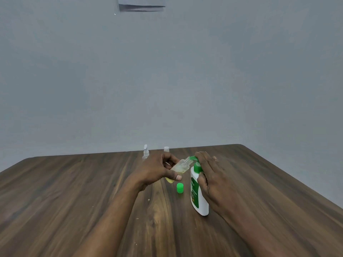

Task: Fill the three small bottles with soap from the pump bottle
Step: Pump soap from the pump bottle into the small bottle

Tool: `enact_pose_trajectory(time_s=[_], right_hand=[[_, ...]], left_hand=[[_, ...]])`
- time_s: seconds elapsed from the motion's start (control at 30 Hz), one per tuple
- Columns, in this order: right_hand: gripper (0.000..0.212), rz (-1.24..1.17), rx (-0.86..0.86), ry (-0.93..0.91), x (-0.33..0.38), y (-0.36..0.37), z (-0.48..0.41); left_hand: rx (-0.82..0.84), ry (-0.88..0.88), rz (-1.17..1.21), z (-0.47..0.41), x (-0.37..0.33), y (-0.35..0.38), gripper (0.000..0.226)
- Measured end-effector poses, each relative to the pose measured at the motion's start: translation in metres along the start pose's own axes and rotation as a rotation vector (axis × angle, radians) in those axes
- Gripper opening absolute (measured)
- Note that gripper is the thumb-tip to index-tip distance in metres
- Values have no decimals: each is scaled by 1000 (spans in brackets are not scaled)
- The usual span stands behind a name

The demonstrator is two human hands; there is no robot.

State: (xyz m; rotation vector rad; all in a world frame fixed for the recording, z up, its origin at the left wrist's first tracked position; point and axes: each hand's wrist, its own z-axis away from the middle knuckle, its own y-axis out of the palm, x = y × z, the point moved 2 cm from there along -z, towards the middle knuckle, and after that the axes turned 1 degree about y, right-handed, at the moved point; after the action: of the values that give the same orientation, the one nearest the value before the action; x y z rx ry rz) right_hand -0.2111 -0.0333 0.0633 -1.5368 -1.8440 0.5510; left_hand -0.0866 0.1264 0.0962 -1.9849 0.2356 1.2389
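My left hand (157, 169) grips a small clear bottle (181, 166), tilted with its open neck up against the green pump spout. Yellowish soap shows in its lower part. The white pump bottle (198, 199) with a green label and green pump head stands on the wooden table. My right hand (209, 175) lies over the pump head, fingers pressing on top and the thumb against the bottle's neck. A loose green cap (179, 188) stands on the table between my hands. Two more small clear bottles, one with a spray top (145, 152) and one with a white cap (166, 149), stand behind my left hand.
The dark wooden table (74, 191) ends in a far edge just behind the two small bottles, with a grey wall beyond. Its right edge runs diagonally toward the near right. Small crumbs lie on the wood at the left.
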Motion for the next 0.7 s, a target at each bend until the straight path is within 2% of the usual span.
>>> enact_pose_trajectory(time_s=[0.23, 0.43, 0.57, 0.7], right_hand=[[54, 36, 21, 8, 1, 2, -3], [55, 1, -33, 31, 1, 1, -1], [63, 23, -10, 32, -3, 3, -1], [57, 29, 1, 27, -2, 4, -2]], left_hand=[[-11, -4, -10, 0, 1, -2, 38], [-4, 7, 2, 0, 0, -2, 36], [-4, 20, 1, 0, 0, -3, 35], [1, 14, 4, -1, 1, -1, 36]])
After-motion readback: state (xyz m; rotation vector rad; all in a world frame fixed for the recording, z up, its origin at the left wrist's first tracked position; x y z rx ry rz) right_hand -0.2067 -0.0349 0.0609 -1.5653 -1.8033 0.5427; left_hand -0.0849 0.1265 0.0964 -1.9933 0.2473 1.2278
